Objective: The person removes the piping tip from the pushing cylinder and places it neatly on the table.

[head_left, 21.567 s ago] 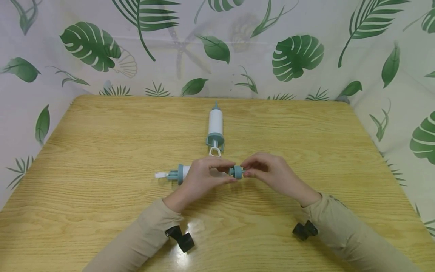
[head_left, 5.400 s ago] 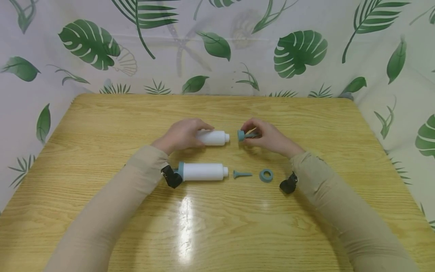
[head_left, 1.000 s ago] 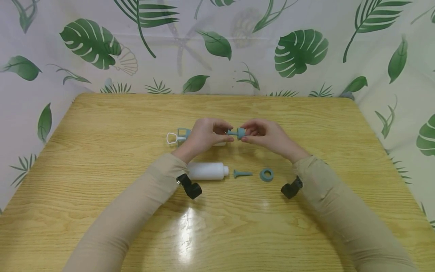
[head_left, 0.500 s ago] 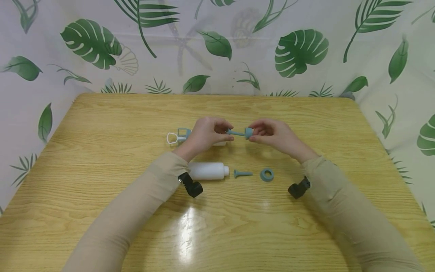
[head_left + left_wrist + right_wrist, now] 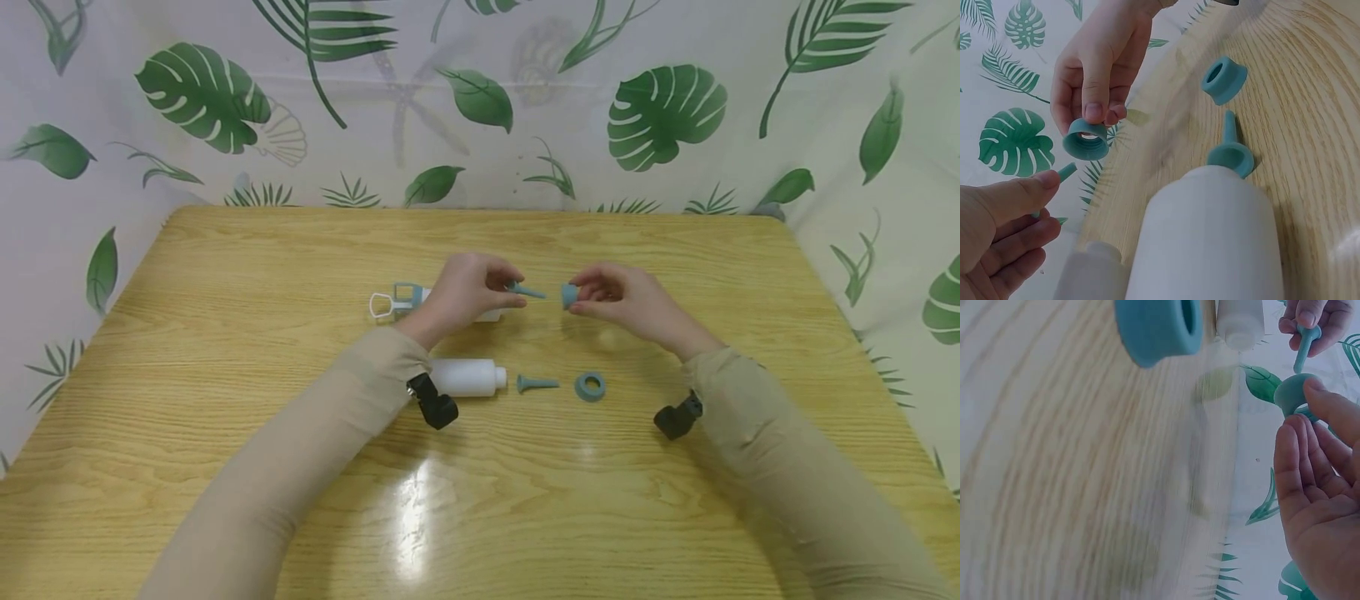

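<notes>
Above the table's far half, my left hand (image 5: 474,292) pinches a slim teal nozzle (image 5: 531,292) by its wide end, the narrow tip pointing right. My right hand (image 5: 626,298) holds a teal threaded ring cap (image 5: 570,297) between thumb and fingertips. A small gap separates nozzle and cap; the cap's open hole shows in the left wrist view. Below my left hand lies a syringe with a teal flange (image 5: 408,297) and white pull handle (image 5: 381,306), its barrel partly hidden. A second syringe's white barrel (image 5: 467,377) lies nearer, its rear end covered by my left wrist.
In line with the nearer barrel's neck, another teal nozzle (image 5: 537,383) and another ring cap (image 5: 581,387) lie on the wooden table (image 5: 525,508). A leaf-patterned cloth (image 5: 555,108) hangs behind the far edge. Black wrist cameras (image 5: 435,404) sit on both sleeves.
The far syringe was whole earlier; its cap and nozzle came off together. Over the last second, my right hand has drawn the cap rightward off the nozzle, which my left hand keeps.
</notes>
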Available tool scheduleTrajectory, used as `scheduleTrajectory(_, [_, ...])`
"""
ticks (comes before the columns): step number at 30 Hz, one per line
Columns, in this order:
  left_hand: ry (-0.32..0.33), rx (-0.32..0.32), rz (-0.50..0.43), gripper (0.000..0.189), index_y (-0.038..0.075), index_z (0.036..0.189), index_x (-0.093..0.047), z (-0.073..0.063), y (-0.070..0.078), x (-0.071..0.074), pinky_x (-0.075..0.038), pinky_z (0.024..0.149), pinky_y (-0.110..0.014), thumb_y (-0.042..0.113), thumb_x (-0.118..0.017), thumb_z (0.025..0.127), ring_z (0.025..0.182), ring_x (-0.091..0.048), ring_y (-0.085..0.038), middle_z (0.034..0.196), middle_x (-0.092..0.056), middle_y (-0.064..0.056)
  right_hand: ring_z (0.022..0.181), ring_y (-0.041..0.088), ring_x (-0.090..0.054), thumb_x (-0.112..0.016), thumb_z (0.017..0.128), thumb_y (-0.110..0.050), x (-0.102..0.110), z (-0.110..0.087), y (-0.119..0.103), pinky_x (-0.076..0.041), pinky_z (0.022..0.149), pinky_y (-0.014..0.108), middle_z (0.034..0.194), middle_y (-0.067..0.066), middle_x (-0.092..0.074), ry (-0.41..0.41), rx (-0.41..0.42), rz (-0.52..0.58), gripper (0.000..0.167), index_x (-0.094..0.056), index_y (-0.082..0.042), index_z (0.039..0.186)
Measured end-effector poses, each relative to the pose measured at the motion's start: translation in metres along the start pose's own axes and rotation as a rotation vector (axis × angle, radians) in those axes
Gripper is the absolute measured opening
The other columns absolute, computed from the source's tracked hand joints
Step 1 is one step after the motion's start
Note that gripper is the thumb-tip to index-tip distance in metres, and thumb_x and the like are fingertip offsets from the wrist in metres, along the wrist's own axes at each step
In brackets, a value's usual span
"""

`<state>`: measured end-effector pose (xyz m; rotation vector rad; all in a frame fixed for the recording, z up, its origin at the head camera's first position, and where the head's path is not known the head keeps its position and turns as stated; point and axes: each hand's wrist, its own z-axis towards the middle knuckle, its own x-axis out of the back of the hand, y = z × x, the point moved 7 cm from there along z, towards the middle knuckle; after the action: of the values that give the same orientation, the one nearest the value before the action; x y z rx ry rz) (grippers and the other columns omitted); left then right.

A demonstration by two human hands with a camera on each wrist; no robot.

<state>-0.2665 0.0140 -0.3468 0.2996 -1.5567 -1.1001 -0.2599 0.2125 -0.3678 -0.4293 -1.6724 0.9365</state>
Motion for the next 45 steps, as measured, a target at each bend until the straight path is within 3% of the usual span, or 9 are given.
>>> scheduleTrajectory(14, [-0.073, 0.014, 0.066, 0.037, 0.003, 0.112, -0.070, 0.018, 0.001, -0.019, -0.050, 0.077, -0.022, 0.020, -0.078, 0.081, 0.090, -0.063, -0.014, 0.104, -0.070, -0.008, 0.103, 0.027, -0.061, -0.069, 0.089, -0.024, 0.003, -0.002, 0.007, -0.050, 0.088, 0.044, 0.116, 0.012, -0.061, -0.060, 0.032, -0.105, 0.035, -0.061, -0.005, 0.117])
scheduleTrajectory(22, [-0.101, 0.015, 0.123, 0.036, 0.003, 0.112, -0.070, 0.025, 0.001, -0.028, -0.049, 0.080, -0.022, 0.021, -0.077, 0.082, 0.092, -0.063, -0.013, 0.101, -0.070, -0.005, 0.104, 0.031, -0.059, -0.067, 0.089, -0.009, -0.002, 0.001, 0.009, -0.049, 0.090, 0.045, 0.112, 0.016, -0.061, -0.092, 0.069, -0.144, 0.028, -0.060, 0.000, 0.114])
scheduleTrajectory(29, [-0.125, 0.053, 0.158, 0.036, 0.003, 0.113, -0.070, 0.029, -0.002, -0.037, -0.049, 0.081, -0.022, 0.020, -0.077, 0.082, 0.093, -0.061, -0.012, 0.103, -0.069, -0.004, 0.101, 0.029, -0.058, -0.068, 0.087, -0.008, -0.004, 0.002, 0.010, -0.048, 0.090, 0.045, 0.110, 0.016, -0.062, -0.103, 0.088, -0.197, 0.028, -0.061, 0.001, 0.113])
scheduleTrajectory(32, [-0.129, 0.057, 0.212, 0.035, 0.006, 0.111, -0.071, 0.029, -0.003, -0.039, -0.048, 0.079, -0.022, 0.022, -0.077, 0.082, 0.091, -0.059, -0.011, 0.101, -0.068, -0.002, 0.098, 0.028, -0.059, -0.070, 0.086, -0.008, -0.004, 0.002, 0.010, -0.049, 0.089, 0.045, 0.107, 0.014, -0.063, -0.102, 0.098, -0.226, 0.029, -0.062, 0.001, 0.113])
scheduleTrajectory(38, [-0.152, 0.024, 0.363, 0.021, 0.011, 0.096, -0.074, 0.029, -0.001, -0.044, -0.044, 0.065, -0.023, 0.026, -0.076, 0.083, 0.075, -0.051, -0.011, 0.082, -0.063, 0.002, 0.092, 0.025, -0.059, -0.073, 0.084, -0.009, -0.006, 0.002, 0.007, -0.050, 0.086, 0.044, 0.099, 0.011, -0.064, -0.106, 0.126, -0.262, 0.029, -0.064, 0.001, 0.109])
scheduleTrajectory(45, [-0.182, 0.046, 0.452, 0.015, 0.012, 0.086, -0.073, 0.031, -0.006, -0.050, -0.046, 0.065, -0.025, 0.027, -0.076, 0.083, 0.074, -0.051, -0.011, 0.082, -0.063, 0.004, 0.091, 0.025, -0.060, -0.074, 0.084, -0.011, -0.009, 0.003, 0.009, -0.050, 0.085, 0.044, 0.098, 0.011, -0.065, -0.114, 0.127, -0.273, 0.029, -0.065, 0.001, 0.108])
